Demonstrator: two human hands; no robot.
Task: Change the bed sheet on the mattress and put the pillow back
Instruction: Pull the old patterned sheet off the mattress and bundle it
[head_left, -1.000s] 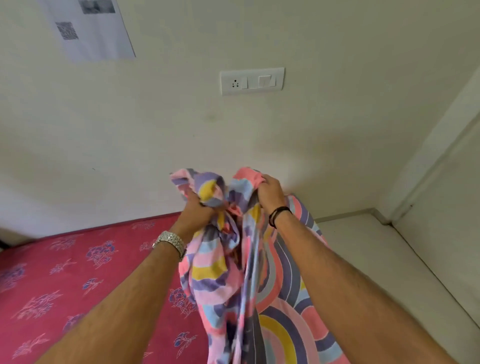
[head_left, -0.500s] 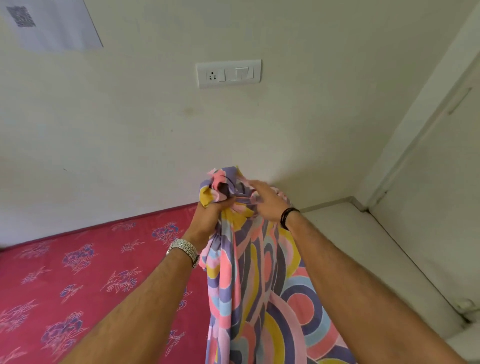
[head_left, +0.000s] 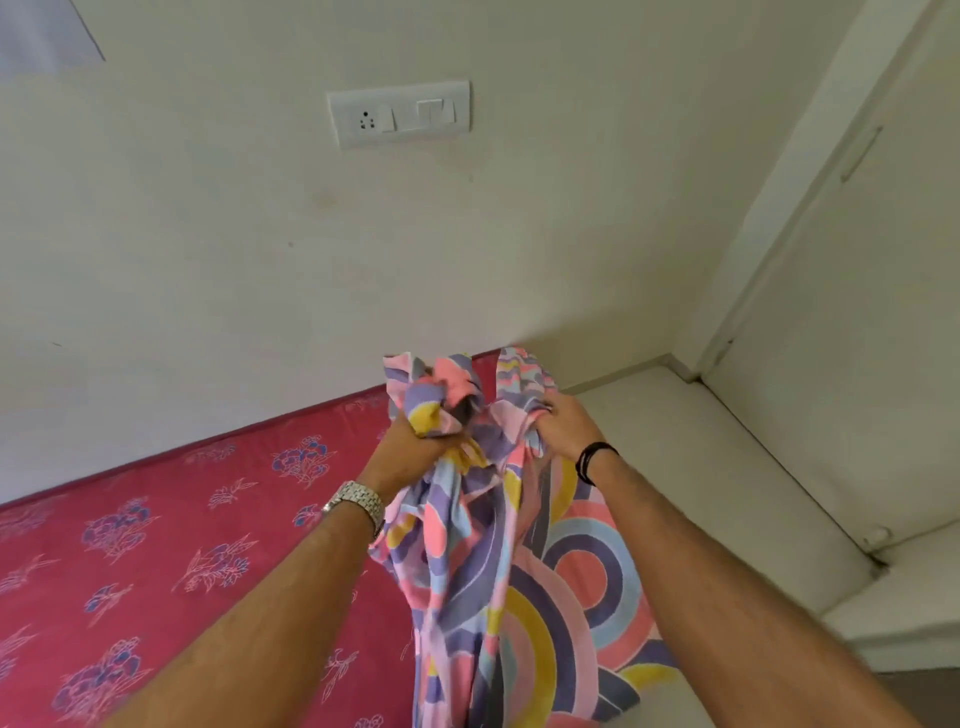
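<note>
A bunched bed sheet (head_left: 519, 582) with pink, purple, yellow and blue arcs hangs in front of me over the mattress's right end. My left hand (head_left: 415, 447), with a metal watch on the wrist, grips a wad of its upper edge. My right hand (head_left: 563, 426), wearing a black wristband, is closed on the sheet just to the right. The mattress (head_left: 156, 545) is bare, with a pink cover printed with blue flowers, and lies along the wall. No pillow is in view.
A white wall (head_left: 260, 249) with a socket and switch plate (head_left: 399, 113) runs behind the mattress. A pale door (head_left: 857, 312) stands at the right. Light floor (head_left: 701, 467) lies between the mattress end and the door.
Both hands have come lower with the sheet and moved slightly apart. The view has shifted, so the wall plate sits further right and more of the door shows.
</note>
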